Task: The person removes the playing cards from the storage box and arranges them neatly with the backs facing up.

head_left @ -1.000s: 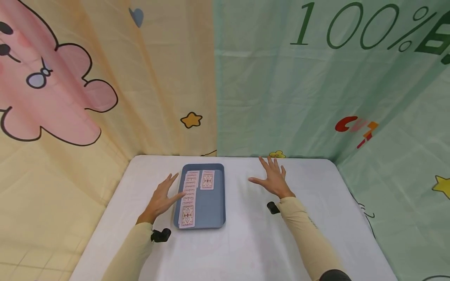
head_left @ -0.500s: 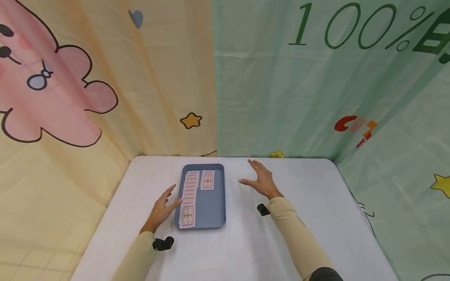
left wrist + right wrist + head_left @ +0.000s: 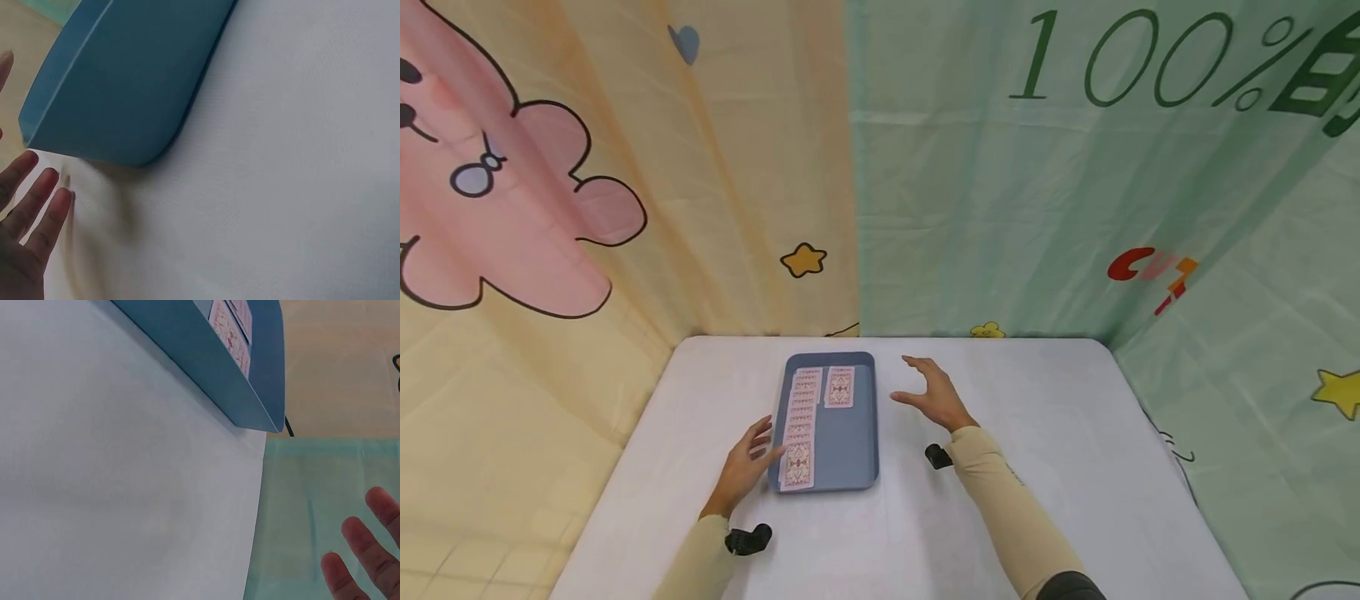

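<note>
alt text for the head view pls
A person's bare left grip and right grip flank a blue rectangular tray on a white table, the left at its edge, the right apart. In it, pink patterned cards form a long overlapping column at left, with a shorter group beside its far end.

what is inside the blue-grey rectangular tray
The tray holds overlapping pink rectangular patterned cards along its left side and at least one at upper right. Overlapped parts and whatever lies beneath can't be seen.

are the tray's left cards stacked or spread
Spread: the cards overlap in a column down the tray, the farther ones showing only as strips.
</note>
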### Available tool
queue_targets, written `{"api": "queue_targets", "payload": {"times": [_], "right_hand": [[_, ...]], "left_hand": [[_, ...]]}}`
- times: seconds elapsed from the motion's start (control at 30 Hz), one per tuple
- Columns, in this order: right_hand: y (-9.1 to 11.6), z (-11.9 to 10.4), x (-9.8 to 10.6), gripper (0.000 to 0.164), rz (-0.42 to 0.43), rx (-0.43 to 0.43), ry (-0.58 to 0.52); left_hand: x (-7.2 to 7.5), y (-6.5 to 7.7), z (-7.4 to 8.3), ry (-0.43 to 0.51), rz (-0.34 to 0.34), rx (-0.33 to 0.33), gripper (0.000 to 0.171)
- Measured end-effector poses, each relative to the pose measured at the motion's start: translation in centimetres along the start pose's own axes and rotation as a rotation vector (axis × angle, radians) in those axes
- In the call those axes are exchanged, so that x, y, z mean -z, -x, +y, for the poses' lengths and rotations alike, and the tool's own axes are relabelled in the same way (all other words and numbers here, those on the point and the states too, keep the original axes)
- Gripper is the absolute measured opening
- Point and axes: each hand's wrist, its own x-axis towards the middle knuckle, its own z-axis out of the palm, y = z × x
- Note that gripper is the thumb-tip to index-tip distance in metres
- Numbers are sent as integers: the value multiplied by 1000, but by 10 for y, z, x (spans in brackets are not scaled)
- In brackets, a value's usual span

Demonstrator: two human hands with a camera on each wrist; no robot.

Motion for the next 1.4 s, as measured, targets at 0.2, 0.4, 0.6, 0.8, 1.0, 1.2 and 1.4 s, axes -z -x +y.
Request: {"api": "queue_targets", "payload": {"times": [0.2,0.4,0.6,0.8,1.0,1.2,1.4], "right_hand": [[-3,-2,-18,66,-18,21,-48],[-5,-6,-31,63,-32,34,-59],[-8,-9,-40,61,-64,53,-75],[-11,-14,-49,60,-141,105,-116],[-14,-19,-59,56,-172,113,-123],[-17,-24,-70,52,-182,115,-151],[-19,-26,-81,51,-200,112,-175]], "left_hand": [[-4,3,-8,25,23,13,69],[-6,3,-13,59,47,57,62],[-6,3,-17,152,60,79,54],[-6,8,-21,231,62,93,49],[-9,11,-24,258,48,66,48],[-10,9,-27,285,23,57,48],[-11,6,-28,284,23,36,47]]}}
